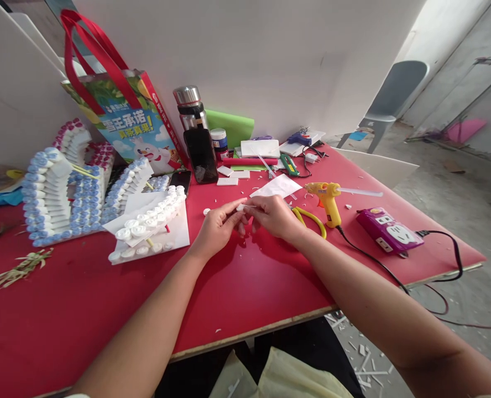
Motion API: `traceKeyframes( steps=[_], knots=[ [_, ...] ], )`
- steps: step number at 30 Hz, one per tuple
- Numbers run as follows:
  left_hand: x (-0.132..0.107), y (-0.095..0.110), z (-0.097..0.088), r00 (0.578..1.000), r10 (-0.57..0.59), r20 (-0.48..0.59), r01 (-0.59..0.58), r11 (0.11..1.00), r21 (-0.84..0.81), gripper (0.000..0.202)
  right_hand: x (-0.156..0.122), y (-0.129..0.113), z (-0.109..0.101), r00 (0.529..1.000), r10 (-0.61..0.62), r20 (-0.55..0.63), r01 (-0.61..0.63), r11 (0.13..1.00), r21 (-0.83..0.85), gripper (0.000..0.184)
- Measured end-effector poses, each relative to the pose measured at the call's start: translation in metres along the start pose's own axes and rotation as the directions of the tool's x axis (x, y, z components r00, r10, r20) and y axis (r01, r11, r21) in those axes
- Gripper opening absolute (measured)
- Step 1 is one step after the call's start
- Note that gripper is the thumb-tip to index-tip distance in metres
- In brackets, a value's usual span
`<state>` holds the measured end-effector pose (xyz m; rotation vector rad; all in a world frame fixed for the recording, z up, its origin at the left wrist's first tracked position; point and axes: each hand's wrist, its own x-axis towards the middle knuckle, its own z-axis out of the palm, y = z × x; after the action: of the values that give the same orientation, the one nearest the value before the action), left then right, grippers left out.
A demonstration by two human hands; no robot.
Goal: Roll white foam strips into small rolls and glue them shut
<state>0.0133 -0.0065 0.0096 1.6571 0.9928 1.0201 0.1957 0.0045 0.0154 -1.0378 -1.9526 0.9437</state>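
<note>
My left hand (220,224) and my right hand (272,214) meet over the red table (83,309), fingers pinched on a small white strip piece (242,208) held between them. Just left of my hands lies a white foam model (150,226) with rows of white rolled discs on a white sheet. A single white disc (206,211) rests on the table near my left fingers. Yellow-handled scissors (309,216) lie right behind my right wrist.
A yellow glue gun (327,199) stands beside a purple power strip (388,230) with black cables. Blue-capped white models (63,193) fill the left side. A red-handled bag (125,119), a steel flask (191,108), a black phone (201,155) and foam scraps stand at the back. A grey chair (388,97) is beyond.
</note>
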Motion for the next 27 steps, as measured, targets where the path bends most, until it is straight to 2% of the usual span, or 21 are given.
traceKeyframes(
  steps=[7, 13, 15, 17, 19, 21, 22, 24, 27],
  knots=[
    [-0.001, -0.002, 0.0, 0.998, 0.042, -0.045, -0.037, 0.992, 0.119, 0.033, 0.002, 0.001, 0.001, 0.997, 0.043, -0.068, -0.051, 0.991, -0.121, 0.022],
    [-0.002, -0.004, 0.002, 0.983, 0.133, -0.127, -0.1, 0.967, 0.235, 0.026, -0.002, -0.001, 0.008, 0.991, -0.047, -0.128, 0.011, 0.965, -0.263, 0.023],
    [-0.001, -0.006, 0.002, 0.977, 0.164, -0.139, -0.122, 0.955, 0.27, 0.026, -0.001, -0.003, 0.007, 0.993, 0.004, -0.117, -0.023, 0.986, -0.164, 0.023],
    [0.001, -0.008, 0.0, 0.97, 0.198, -0.143, -0.148, 0.942, 0.301, 0.026, 0.001, -0.004, 0.005, 0.989, 0.131, -0.062, -0.125, 0.987, 0.099, 0.03],
    [0.003, -0.01, -0.003, 0.962, 0.234, -0.141, -0.179, 0.93, 0.32, 0.026, 0.004, -0.004, 0.003, 0.96, 0.277, 0.044, -0.271, 0.871, 0.41, 0.041],
    [0.005, -0.012, -0.006, 0.958, 0.26, -0.124, -0.209, 0.923, 0.322, 0.026, 0.007, -0.003, 0.0, 0.915, 0.372, 0.158, -0.386, 0.69, 0.612, 0.045],
    [0.006, -0.013, -0.008, 0.956, 0.27, -0.113, -0.223, 0.921, 0.319, 0.026, 0.008, -0.002, -0.001, 0.896, 0.397, 0.199, -0.421, 0.617, 0.665, 0.043],
    [0.007, -0.014, -0.009, 0.955, 0.281, -0.095, -0.239, 0.918, 0.316, 0.026, 0.009, 0.0, -0.002, 0.878, 0.414, 0.241, -0.448, 0.533, 0.718, 0.036],
    [0.007, -0.014, -0.009, 0.959, 0.273, -0.08, -0.235, 0.918, 0.319, 0.027, 0.008, 0.002, -0.001, 0.881, 0.413, 0.232, -0.435, 0.511, 0.741, 0.028]
  ],
)
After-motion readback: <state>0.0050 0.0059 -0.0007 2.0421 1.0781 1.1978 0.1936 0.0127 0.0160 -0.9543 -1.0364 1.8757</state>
